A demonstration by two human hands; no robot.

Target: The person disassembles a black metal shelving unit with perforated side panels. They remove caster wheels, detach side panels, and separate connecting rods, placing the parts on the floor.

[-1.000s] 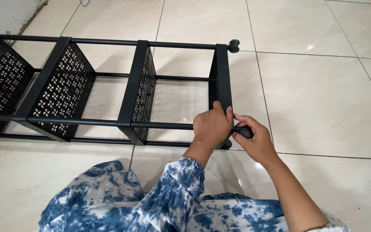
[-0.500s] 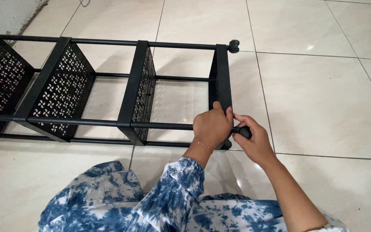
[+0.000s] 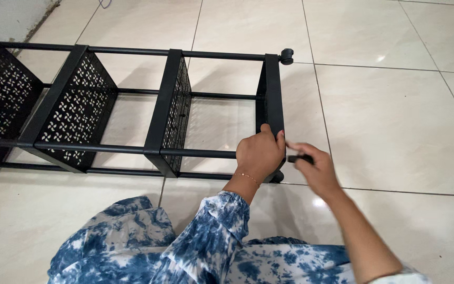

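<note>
1. Near me, the right hand (image 3: 316,171) looks blurry now — it has just twisted the small black wheel (image 3: 300,158) it pinches at the rack's near right corner.
2. The left hand (image 3: 261,152) has not moved; it is clamped on the rack (image 3: 269,94).
3. Farther off, another wheel (image 3: 287,56) sits on the far corner — same as before.

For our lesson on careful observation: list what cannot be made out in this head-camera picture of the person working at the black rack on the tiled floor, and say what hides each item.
1. The small black part in the right hand: motion blur hides its shape.
2. The rack corner: covered by the left hand.
3. The rack's left end: cut off by the picture edge.
4. The nearest foot: mostly behind the left wrist.
</note>
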